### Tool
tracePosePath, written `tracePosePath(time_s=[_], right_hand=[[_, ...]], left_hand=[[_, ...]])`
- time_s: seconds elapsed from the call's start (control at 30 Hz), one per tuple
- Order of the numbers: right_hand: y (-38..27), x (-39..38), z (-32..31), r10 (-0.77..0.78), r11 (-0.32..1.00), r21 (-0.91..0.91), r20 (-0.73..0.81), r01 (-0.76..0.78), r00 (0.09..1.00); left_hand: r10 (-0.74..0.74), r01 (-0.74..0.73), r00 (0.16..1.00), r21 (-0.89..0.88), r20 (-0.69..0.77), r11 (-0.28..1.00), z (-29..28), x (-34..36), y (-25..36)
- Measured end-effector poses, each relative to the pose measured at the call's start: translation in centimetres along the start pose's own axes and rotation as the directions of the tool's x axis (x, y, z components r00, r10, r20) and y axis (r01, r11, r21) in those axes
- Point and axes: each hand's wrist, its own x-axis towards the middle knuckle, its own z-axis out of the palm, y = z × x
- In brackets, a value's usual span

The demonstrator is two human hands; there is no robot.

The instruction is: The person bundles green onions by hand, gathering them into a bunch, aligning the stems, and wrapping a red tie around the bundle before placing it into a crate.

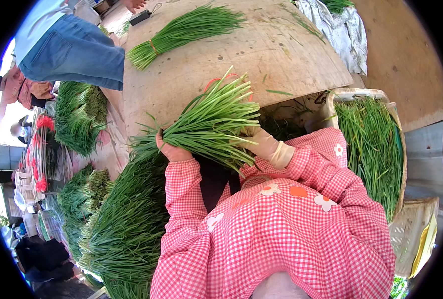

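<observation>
A loose bunch of garlic chives point(209, 122) is held over the near edge of the wooden table, pale stem ends to the right. My bare left hand point(172, 149) is closed round its leafy left part. At the stem ends, my right hand point(265, 146), in a pale thin glove, grips the bunch from the right; stems hide some of its fingers. Behind the stems, part of a red loop point(212, 83) shows on the table. Farther back lies another chive bunch point(186, 35), tied with an orange-red band.
A large heap of chives point(126, 224) rises at my left. At right stands a white crate point(398, 124) full of green leaves. A person in jeans point(74, 50) stands at the far left of the table point(301, 74). A black device point(140, 17) lies near them.
</observation>
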Motion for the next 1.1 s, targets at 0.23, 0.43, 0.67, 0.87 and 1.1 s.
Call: tracePosePath(time_s=[0.23, 0.43, 0.67, 0.87, 1.1], right_hand=[[-2.1, -2.5, -3.0, 0.406, 0.913, -0.060, 0.249, -0.405, 0.879], [-3.6, -4.2, -4.0, 0.490, 0.861, -0.262, 0.201, -0.435, 0.848], [-4.2, -6.3, -7.9, 0.456, 0.592, -0.752, 0.017, -0.290, 0.890], [-3.6, -6.2, -12.4, 0.128, 0.103, -0.987, -0.111, -0.124, 0.986], [-5.1, -1.7, -4.2, 0.107, 0.988, -0.132, 0.184, -0.083, 0.977]], left_hand=[[0.007, -0.005, 0.999, 0.036, -0.048, 0.999, 1.2, -0.8, -1.4], [0.032, -0.035, 0.999, 0.081, 0.029, 0.996, 3.5, -3.0, -2.2], [0.146, -0.148, 0.989, 0.100, 0.023, 0.984, 1.2, -0.3, 1.3], [0.156, -0.154, 0.988, 0.078, -0.010, 0.985, 0.7, 0.4, 2.9], [0.111, -0.108, 0.993, 0.070, -0.043, 0.992, 1.5, -0.7, 1.5]])
